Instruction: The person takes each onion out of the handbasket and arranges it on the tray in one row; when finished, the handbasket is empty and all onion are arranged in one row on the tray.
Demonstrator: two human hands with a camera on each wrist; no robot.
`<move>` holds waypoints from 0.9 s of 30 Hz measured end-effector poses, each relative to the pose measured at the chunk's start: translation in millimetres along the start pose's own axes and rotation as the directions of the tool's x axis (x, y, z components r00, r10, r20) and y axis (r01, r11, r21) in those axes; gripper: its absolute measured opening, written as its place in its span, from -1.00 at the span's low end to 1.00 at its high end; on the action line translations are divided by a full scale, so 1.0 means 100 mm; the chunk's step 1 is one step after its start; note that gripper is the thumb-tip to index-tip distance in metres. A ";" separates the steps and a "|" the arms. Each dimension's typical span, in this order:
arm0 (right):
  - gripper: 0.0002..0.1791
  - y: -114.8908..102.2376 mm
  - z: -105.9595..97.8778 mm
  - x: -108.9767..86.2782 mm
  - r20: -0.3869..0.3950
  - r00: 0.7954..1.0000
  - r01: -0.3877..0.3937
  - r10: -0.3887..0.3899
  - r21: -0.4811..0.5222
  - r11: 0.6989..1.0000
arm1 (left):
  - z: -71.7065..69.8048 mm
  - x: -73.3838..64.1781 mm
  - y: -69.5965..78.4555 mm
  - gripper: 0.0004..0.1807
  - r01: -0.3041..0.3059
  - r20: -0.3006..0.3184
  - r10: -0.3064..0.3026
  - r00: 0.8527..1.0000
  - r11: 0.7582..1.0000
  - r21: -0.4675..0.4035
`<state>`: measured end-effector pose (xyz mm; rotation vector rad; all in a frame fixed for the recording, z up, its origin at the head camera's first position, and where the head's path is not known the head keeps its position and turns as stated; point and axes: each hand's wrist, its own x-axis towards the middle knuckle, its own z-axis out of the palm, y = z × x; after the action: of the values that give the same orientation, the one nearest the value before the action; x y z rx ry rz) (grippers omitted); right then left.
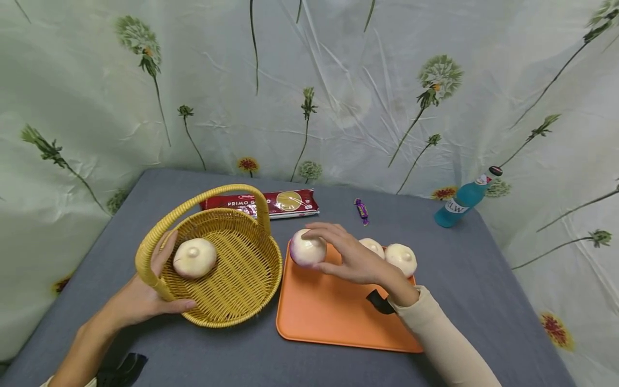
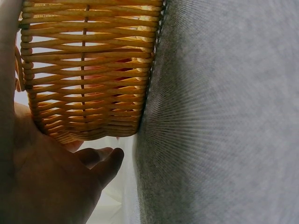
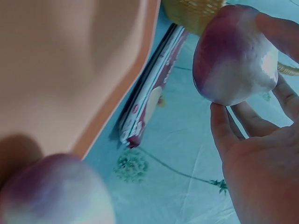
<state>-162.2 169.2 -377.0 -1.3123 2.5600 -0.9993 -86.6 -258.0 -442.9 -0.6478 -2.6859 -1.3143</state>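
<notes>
From where I stand, the person's right hand (image 1: 350,259) is grasping a purple-and-white bulb (image 1: 308,248), thumb on one side and fingers on the other, and holding it up over the far left corner of the orange tray (image 1: 333,317), close to the basket. The right wrist view shows the bulb's purple flank and a bright shine on its white skin. The left hand (image 1: 140,298) is at the left side of the yellow wicker basket (image 1: 237,279), gripping it, with the thumb lying along the near rim; from the left wrist, the woven wall sits right against that hand. The basket stands on the grey tabletop (image 1: 217,357), its tall handle (image 1: 193,207) arching over the opening. Inside, toward the left, sits one pale bulb (image 1: 195,258), its nub turned upward. Two more pale bulbs (image 1: 401,260) sit side by side at the tray's far right corner, the inner one partly covered by the right hand. Behind the basket lies a red packet (image 1: 290,203) with a yellow disc printed on it, and to the right of that a small purple candy (image 1: 361,211). A bottle of blue liquid (image 1: 461,203) stands near the table's far right edge, before a hanging flowered cloth (image 1: 348,91).
</notes>
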 end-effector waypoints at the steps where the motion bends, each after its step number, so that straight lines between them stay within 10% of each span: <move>1: -0.35 0.01 -0.01 -0.02 -0.001 1.000 -0.012 0.012 -0.008 1.000 | 0.00 0.00 0.00 0.58 0.003 0.002 -0.003 1.000 1.000 0.000; 27: -0.34 0.35 -0.15 -0.28 -0.021 0.996 -0.084 0.082 -0.135 0.987 | 0.00 0.01 -0.01 0.59 0.018 0.010 -0.018 1.000 1.000 -0.014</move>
<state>-174.4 212.3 -391.3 -1.2210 2.7127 -0.8369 -87.4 -257.9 -443.6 -0.6348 -2.6987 -1.3386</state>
